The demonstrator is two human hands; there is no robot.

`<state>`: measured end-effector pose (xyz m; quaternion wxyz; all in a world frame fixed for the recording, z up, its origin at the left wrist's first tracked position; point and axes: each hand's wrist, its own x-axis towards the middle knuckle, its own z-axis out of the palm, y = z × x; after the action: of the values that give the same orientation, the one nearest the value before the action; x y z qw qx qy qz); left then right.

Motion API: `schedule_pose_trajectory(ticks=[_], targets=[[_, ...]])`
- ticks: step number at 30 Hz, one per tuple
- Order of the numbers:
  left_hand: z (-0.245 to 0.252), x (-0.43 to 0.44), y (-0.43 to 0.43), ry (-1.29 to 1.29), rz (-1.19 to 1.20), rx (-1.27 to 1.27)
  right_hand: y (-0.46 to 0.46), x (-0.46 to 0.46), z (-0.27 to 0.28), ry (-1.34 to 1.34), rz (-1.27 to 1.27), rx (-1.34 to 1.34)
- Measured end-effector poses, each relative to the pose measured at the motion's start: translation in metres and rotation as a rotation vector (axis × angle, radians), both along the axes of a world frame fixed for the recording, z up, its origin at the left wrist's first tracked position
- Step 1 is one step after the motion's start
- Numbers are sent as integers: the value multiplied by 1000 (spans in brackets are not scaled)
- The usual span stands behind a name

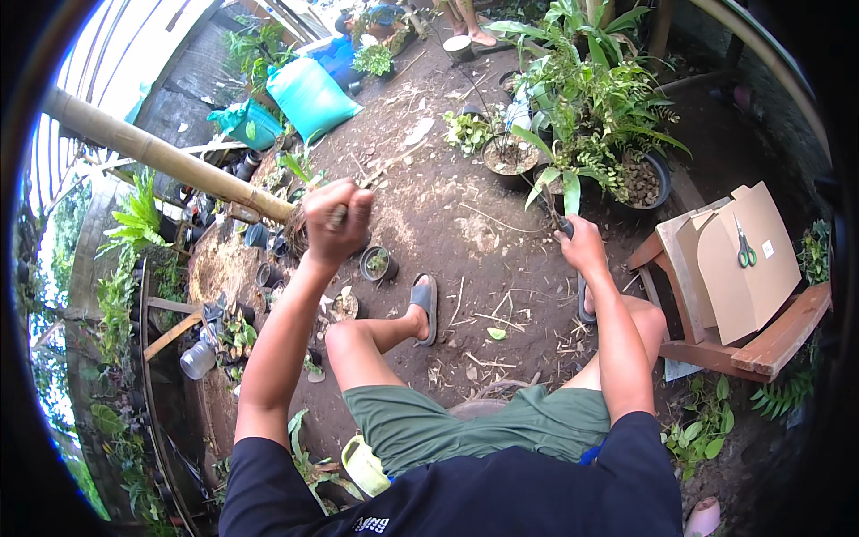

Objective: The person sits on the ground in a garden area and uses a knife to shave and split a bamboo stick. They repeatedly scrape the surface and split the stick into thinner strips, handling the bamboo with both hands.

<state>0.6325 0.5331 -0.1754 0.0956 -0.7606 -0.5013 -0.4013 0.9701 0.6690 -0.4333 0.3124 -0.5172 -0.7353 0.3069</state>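
Note:
My left hand [337, 218], raised at the left of centre, is closed around a short brownish stick-like thing; its kind cannot be told. Beyond it a bamboo pole [181, 164] slants down towards dark roots. My right hand [582, 245] grips a tool's dark handle [566, 227], whose thin dark far part points up beside the potted plants. Its exact kind is unclear. Near my left knee are a small black plant pot [378, 263] and another pot [346, 305] with pale filling. The hands are far apart.
Potted ferns [604, 127] stand ahead at the right. A wooden chair [785, 329] holds cardboard [731, 288] with green-handled scissors [746, 254]. Turquoise sacks [312, 97] lie at the upper left. Another person's bare feet [478, 33] show at the top. Twigs litter the soil.

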Motion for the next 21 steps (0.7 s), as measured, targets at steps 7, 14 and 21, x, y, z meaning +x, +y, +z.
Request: schedule_pose_trajectory(ticks=[7, 14, 21], targets=[[-6, 11, 44, 211, -83, -182, 20, -4, 7, -104, 124, -63], [-2, 52, 42, -147, -141, -151, 31, -8, -8, -181, 38, -217], [2, 124, 71, -195, -215, -292, 5, -9, -29, -540, 653, -373]])
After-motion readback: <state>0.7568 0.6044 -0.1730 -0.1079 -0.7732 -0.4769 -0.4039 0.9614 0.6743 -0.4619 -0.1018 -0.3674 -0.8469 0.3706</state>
